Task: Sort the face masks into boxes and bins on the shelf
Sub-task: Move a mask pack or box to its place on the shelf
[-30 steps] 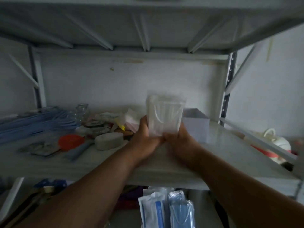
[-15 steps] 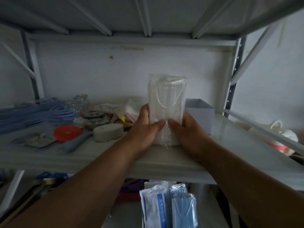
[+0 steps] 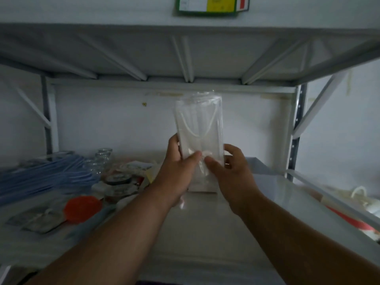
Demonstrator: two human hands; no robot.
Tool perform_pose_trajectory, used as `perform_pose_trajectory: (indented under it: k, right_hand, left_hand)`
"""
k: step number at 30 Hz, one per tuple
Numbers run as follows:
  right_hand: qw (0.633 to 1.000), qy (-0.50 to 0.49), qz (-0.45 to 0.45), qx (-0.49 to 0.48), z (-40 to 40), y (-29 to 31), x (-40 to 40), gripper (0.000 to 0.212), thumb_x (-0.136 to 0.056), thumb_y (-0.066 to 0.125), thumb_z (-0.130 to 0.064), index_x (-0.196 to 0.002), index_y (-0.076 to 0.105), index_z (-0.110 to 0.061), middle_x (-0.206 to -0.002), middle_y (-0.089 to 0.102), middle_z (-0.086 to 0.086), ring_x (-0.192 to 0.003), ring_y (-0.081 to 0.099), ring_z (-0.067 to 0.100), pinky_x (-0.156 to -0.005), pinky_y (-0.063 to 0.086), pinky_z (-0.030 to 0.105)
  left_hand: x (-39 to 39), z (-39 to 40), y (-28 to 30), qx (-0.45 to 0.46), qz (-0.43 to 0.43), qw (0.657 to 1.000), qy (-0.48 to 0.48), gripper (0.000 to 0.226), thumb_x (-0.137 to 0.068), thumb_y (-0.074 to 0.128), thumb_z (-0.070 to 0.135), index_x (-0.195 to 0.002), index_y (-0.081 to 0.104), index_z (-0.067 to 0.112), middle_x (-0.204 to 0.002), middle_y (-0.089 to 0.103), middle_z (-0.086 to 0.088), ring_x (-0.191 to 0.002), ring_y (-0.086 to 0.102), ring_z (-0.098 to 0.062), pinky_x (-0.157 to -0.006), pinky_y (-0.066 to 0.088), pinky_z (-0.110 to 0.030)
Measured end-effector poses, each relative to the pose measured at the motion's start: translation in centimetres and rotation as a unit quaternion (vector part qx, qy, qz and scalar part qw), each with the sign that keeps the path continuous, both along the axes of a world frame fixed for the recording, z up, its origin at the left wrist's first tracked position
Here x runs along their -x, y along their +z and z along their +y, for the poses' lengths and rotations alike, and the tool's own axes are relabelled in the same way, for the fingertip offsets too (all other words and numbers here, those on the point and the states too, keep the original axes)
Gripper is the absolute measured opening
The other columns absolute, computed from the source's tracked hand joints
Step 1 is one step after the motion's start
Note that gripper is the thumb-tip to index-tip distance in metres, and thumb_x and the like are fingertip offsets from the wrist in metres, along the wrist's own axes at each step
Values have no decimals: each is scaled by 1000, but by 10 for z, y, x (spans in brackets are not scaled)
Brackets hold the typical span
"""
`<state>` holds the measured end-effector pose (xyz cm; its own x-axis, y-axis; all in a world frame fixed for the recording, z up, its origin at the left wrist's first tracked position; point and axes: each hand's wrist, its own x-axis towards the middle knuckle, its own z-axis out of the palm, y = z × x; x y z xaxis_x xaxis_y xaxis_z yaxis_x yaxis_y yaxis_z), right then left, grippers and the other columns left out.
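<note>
Head view: pack of white face masks [image 3: 199, 136] held upright above the shelf [image 3: 267, 202], mid-scene, both hands curled round its lower half, left hand [image 3: 177, 167] on the left edge, right hand [image 3: 230, 169] on the right. Clear crinkly wrapper, soft flat stack, white ear loops showing. Judged mid-sort: this pack not yet placed; grey box [image 3: 255, 164] just behind right hand looks a likely target. Loose blue masks [image 3: 41, 175] piled far left, unsorted. Glass jars [image 3: 102, 159], round orange lid [image 3: 83, 208] nearby.
</note>
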<state>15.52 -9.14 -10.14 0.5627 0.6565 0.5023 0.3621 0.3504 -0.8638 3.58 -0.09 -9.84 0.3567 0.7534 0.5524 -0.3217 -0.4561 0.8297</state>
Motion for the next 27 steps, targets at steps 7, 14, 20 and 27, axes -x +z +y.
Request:
perform_pose_trajectory:
  k: [7,14,20,27]
  right_hand:
    - [973,21,218,-77,68,22,-21,95,-62,90,-54,-146,56,-26,-125,73,3,-106,76,23,-100,61,44]
    - [990,-8,101,-97,94,-2,-58,45,-77,84,-39,-118,73,-23,-101,81,5,-86,77,17,-80,63,38]
    - [990,-13,85,-113,96,-7,-58,34,-92,85,-26,-122,69,-22,-101,81,1,-87,79,16,-82,65,37]
    - [978,95,154,-105,87,-4,-63,38,-92,81,-20,-127,71,-10,-112,80,18,-106,77,43,-97,62,58]
  left_hand:
    - [-50,40,34,64,-113,992,1,56,-98,70,9,-145,47,27,-127,74,-2,-113,75,-24,-102,59,-56]
    - [-69,74,13,28,-89,996,11,62,-84,75,29,-140,49,30,-128,74,0,-118,72,-25,-106,55,-59]
    - [-62,81,15,-54,-39,996,61,55,-84,74,41,-133,51,29,-122,73,7,-113,72,-15,-105,55,-54]
    - [-57,78,14,-60,-24,998,19,53,-86,74,42,-133,54,29,-122,74,7,-116,72,-16,-104,57,-55]
